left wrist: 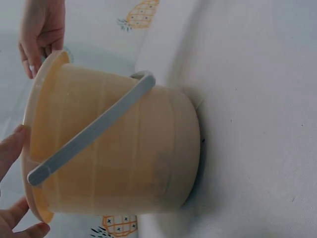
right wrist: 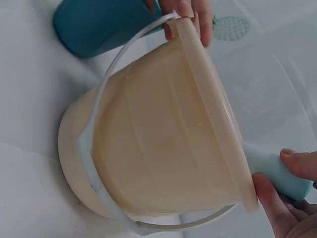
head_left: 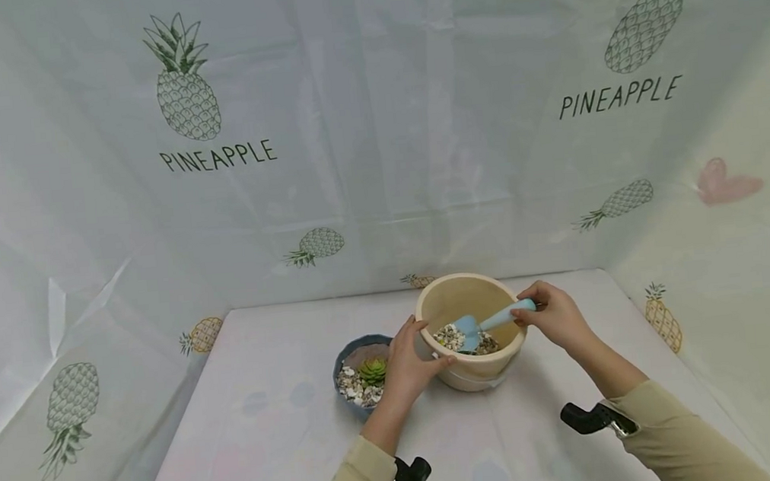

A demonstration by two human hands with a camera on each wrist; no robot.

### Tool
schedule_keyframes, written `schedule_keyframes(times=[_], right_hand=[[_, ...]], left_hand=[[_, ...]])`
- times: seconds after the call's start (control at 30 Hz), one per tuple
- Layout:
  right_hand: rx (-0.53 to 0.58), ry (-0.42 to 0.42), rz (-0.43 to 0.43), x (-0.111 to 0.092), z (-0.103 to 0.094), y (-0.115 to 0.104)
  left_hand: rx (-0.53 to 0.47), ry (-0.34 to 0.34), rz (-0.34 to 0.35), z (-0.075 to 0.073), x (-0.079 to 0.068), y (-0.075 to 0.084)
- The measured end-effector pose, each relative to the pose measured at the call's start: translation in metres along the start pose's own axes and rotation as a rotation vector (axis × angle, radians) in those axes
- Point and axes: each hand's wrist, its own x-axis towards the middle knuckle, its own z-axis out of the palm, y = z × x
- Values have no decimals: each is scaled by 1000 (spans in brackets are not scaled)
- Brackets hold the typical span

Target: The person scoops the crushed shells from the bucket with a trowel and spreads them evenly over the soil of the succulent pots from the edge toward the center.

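Observation:
A cream bucket (head_left: 475, 374) with a pale handle (left wrist: 94, 129) stands on the table, with small mixed pebbles (head_left: 450, 336) inside. My left hand (head_left: 407, 364) grips the bucket's near left rim, thumb in front and fingers along the edge. In my right hand (head_left: 557, 317) is the handle of a light blue trowel (head_left: 468, 331), pinched between thumb and fingers above the right rim. The trowel's blade lies down among the pebbles. In the right wrist view, the trowel's grip (right wrist: 272, 171) juts past the rim, and the blade is hidden behind the bucket wall.
Left of the bucket, partly behind my left hand, sits a blue pot (head_left: 337, 378) with a green succulent (head_left: 372, 371) and pale stones. A pineapple-print sheet (head_left: 378, 157) rises behind the white table (head_left: 269, 411) and along both sides.

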Motion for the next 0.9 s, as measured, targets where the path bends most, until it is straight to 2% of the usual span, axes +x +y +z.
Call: schedule_keyframes(times=[0.17, 0.43, 0.67, 0.9], right_hand=[[58, 31, 29, -3, -1, 1], [178, 118, 25, -9, 4, 6], [217, 196, 54, -14, 11, 7], [236, 249, 25, -18, 12, -2]], left_hand=[[-33, 6, 2, -8, 0, 0], [-115, 22, 9, -27, -4, 3], [-71, -24, 50, -55, -11, -1], [-58, -36, 45, -82, -15, -15]])
